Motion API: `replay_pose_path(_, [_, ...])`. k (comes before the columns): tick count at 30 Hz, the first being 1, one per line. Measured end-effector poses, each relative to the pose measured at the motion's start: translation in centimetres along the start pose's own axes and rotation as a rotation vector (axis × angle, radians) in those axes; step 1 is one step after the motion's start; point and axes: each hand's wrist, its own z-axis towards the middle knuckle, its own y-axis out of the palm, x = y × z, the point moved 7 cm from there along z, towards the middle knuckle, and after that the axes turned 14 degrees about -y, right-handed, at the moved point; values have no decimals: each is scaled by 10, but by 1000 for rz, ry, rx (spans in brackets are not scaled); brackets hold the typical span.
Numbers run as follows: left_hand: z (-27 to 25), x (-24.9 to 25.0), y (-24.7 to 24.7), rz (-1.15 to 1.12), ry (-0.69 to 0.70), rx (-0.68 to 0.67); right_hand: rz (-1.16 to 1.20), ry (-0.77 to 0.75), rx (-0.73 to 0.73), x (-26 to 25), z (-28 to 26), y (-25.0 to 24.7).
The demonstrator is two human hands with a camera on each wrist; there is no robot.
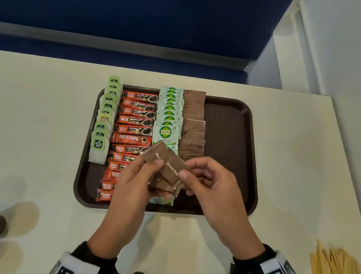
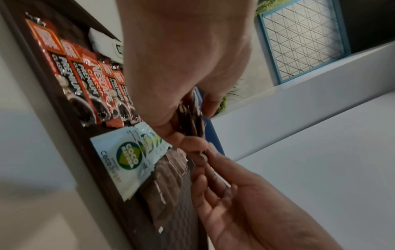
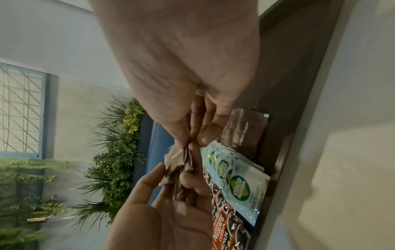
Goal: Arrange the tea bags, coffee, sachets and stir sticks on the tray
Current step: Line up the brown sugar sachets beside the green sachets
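Pale tabletop (image 1: 46, 114) carries the tray (image 1: 229, 141) at frame centre; above its lower edge, left hand (image 1: 134, 176) grips fanned brown sugar sachets (image 1: 168, 170) while right hand (image 1: 210, 183) pinches one, probably to extend the brown column (image 1: 192, 124).

Between your fingers (image 1: 158, 162) you see plain brown sachets (image 1: 171, 168) with white lettering; beyond them, red-and-black coffee sticks (image 1: 136, 121), pale green-logoed sachets (image 1: 167, 122), dark brown tray (image 1: 230, 130).

Glossy foil coffee sticks (image 1: 135, 121) — textured tray (image 1: 230, 130)
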Motion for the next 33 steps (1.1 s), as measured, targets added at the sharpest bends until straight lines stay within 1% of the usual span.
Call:
replay_pose_path(2, [-1, 4, -4, 87, 48, 8, 7, 12, 11, 0, -1, -2])
replay_pose_path(4, [-3, 8, -7, 182, 115, 44, 53, 39, 38, 2, -3, -5])
replay_pose_path(6, [-4, 9, -8, 239, 151, 71, 86, 54, 37, 3, -4, -4])
replay_pose_path(9, [-7, 11, -8, 245, 160, 79, 82, 40, 44, 3, -4, -7])
replay_pose_path(11, [-9, 13, -10, 237, 177, 92, 61, 8, 103, 3, -2, -19])
replay_pose_path(13, [-10, 15, -14, 230, 185, 112, -54, -36, 146, 3, 0, -35])
replay_pose_path(15, [-9, 15, -18, 223, 171, 123, -210, -60, 111, 5, 0, -46])
replay_pose_path(17, [-8, 15, -20, 215, 160, 129, -319, -51, 9, 10, 0, -45])
replay_pose_path(20, [-8, 14, -21, 218, 159, 135, -378, -36, -157, 18, -3, -32])
replay_pose_path(22, [-7, 12, -20, 219, 155, 132, -421, -52, -224, 22, -5, -25])
replay_pose_path(24, [-7, 10, -20, 223, 154, 136, -478, -97, -242, 24, -5, -20])
replay_pose_path(29, [-7, 10, -20, 221, 155, 145, -585, -199, -193, 29, -6, -17])
replay_pose_path(33, [-6, 10, -20, 222, 145, 153, -640, -238, -181, 33, -7, -15])
